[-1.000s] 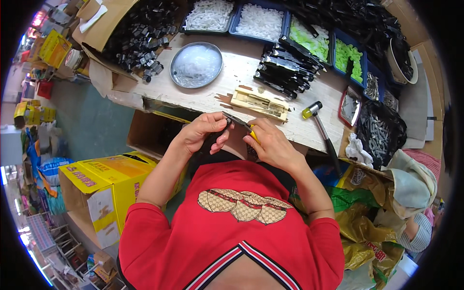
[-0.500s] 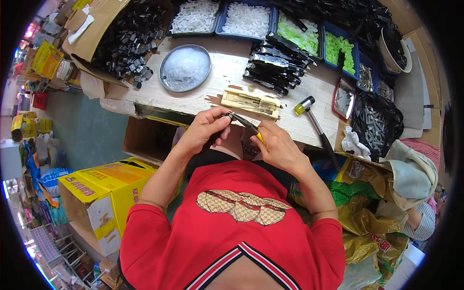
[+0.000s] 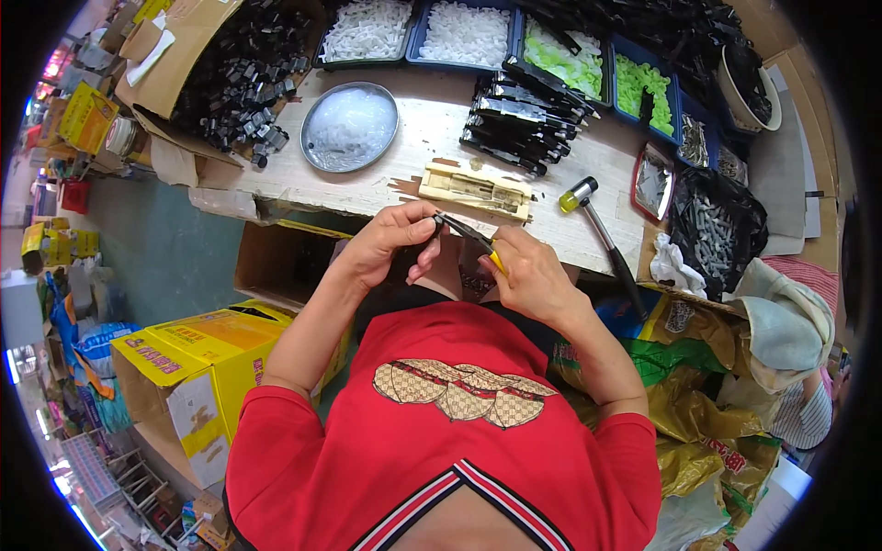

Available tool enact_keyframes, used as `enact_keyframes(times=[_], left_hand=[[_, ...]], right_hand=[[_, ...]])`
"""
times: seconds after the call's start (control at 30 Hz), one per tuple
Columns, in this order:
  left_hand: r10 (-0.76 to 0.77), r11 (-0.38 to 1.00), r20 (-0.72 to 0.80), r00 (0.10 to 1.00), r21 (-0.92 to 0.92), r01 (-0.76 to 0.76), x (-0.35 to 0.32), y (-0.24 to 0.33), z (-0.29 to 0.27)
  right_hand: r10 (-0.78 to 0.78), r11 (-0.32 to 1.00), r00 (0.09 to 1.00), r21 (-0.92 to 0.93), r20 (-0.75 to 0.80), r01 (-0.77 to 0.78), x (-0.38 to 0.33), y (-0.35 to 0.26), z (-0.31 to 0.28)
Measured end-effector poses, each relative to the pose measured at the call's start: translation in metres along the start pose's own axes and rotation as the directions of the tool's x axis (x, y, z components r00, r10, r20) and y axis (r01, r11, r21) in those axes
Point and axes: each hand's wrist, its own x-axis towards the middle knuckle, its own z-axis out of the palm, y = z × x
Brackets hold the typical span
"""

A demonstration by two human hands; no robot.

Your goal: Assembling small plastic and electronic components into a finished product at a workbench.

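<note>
where both hands pinch a small black part [image 3: 439, 223] and yellow-handled pliers [image 3: 478, 243]: cluttered pale worktable [image 3: 413, 179], parts trays [image 3: 464, 32], cardboard boxes [image 3: 175, 367]

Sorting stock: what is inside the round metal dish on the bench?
The round metal dish holds a heap of small clear-white pieces. Whatever lies beneath the heap, and the dish's bottom, is covered.

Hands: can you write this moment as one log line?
left hand: pinches small dark part | right hand: grips yellow-handled tool | mallet: on bench
</note>
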Motion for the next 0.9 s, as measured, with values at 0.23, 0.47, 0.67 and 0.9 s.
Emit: enact_keyframes(times=[0.23,0.47,0.67,0.9], left_hand=[[0.14,0.984,0.033,0.99,-0.119,-0.135,0.007,-0.004,-0.002],[0.189,0.982,-0.109,0.976,0.023,-0.188,0.003,-0.006,0.003],[0.273,0.943,-0.194,0.942,0.249,-0.222,-0.001,-0.007,0.004],[0.347,0.867,-0.202,0.916,0.441,-0.231,-0.003,-0.009,0.005]], right_hand=[[0.076,0.994,0.997,0.085,-0.035,-0.072,-0.007,0.0,0.001],[0.126,0.99,0.99,0.054,0.065,-0.129,-0.004,-0.007,0.002],[0.099,0.994,0.995,0.04,0.02,-0.1,-0.003,-0.01,0.003],[0.107,0.993,0.994,0.043,-0.011,-0.107,-0.004,-0.015,0.003]])
